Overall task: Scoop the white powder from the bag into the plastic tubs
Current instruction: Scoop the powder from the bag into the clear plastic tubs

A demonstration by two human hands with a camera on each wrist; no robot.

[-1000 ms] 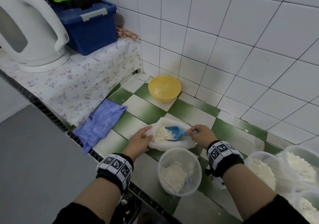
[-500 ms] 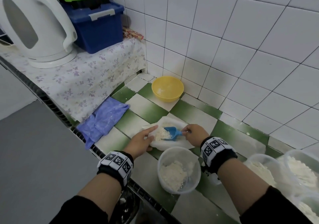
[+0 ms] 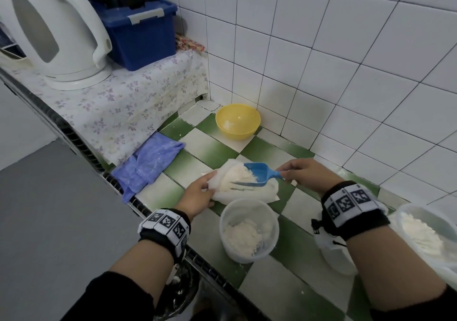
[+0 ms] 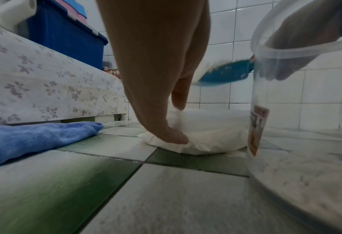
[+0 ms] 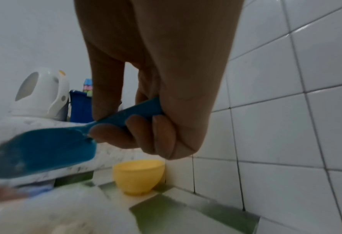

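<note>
1. Two hands are engaged: the left hand [image 3: 197, 193] pinches the bag [image 3: 257, 193] edge, thumb and fingers curled on the plastic, pinning it to the tiled counter [image 3: 284, 293].
2. Right hand [image 3: 308, 175] fingers are curled round the handle of the blue scoop [image 3: 259, 173], which sits loaded with white powder [image 3: 238, 176] above the bag mouth.
3. Step in hand, as judged: lifting a filled scoop.
4. Next move calls for level carriage to the plastic tub [image 3: 248, 230] just beside the bag, then tipping inside its rim.
</note>
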